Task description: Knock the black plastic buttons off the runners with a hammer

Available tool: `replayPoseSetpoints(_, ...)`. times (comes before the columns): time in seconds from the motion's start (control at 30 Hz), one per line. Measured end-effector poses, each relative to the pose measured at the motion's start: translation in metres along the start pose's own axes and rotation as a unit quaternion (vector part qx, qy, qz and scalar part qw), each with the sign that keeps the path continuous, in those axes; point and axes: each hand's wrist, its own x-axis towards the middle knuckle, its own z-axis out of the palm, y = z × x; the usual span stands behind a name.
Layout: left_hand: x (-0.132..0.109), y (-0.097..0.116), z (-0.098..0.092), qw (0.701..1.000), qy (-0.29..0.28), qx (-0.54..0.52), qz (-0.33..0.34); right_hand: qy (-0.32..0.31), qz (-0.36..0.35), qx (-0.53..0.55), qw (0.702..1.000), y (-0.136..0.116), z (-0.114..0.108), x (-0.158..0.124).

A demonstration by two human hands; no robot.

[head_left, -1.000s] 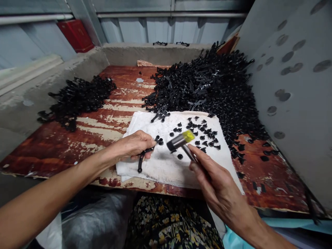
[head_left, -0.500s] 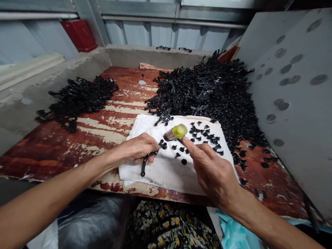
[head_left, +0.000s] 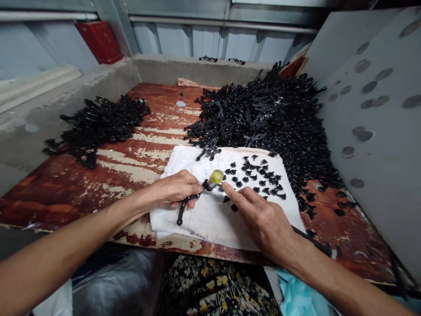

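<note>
My left hand pinches a long black plastic part and holds it down on a white cloth. My right hand grips a small hammer with a yellow head. The hammer head rests on the round end of the black part, just right of my left fingers. Several small black caps lie scattered on the cloth beyond the hammer.
The cloth lies on a worn red board. A big heap of black parts fills the back right, a smaller heap the back left. A grey panel stands on the right. A concrete ledge runs behind.
The hammer was raised over the cloth, then came down and to the left onto the end of the black part. My left hand has stayed in place.
</note>
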Motion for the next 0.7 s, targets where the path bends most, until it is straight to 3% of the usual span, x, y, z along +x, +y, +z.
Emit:
replayPoseSetpoints(0.07,0.002,-0.003,-0.001,1.0,0.001,0.016,-0.001,-0.007,0.016,0.009,1.0,0.002,0.001,0.0)
replayPoseSetpoints(0.17,0.002,-0.005,-0.001,0.999,-0.003,0.035,0.007,0.03,0.02,0.01,0.999,0.001,0.002,-0.001)
replayPoseSetpoints(0.27,0.001,-0.004,-0.001,0.999,0.001,0.049,-0.001,-0.026,0.006,-0.022,0.999,-0.001,0.003,-0.002)
replayPoseSetpoints(0.33,0.0,-0.003,-0.002,0.997,0.007,0.072,-0.002,-0.024,0.04,0.018,0.999,-0.001,0.002,0.001)
replayPoseSetpoints(0.47,-0.007,0.003,-0.003,0.981,-0.012,0.158,0.111,0.036,0.136,0.182,0.973,0.002,-0.003,0.02)
replayPoseSetpoints(0.6,-0.022,0.015,0.004,0.951,-0.051,0.215,0.218,-0.084,0.192,0.309,0.928,0.005,-0.004,0.039)
replayPoseSetpoints(0.7,-0.033,0.019,0.012,0.932,-0.039,0.262,0.247,-0.112,0.217,0.337,0.909,0.005,0.001,0.044)
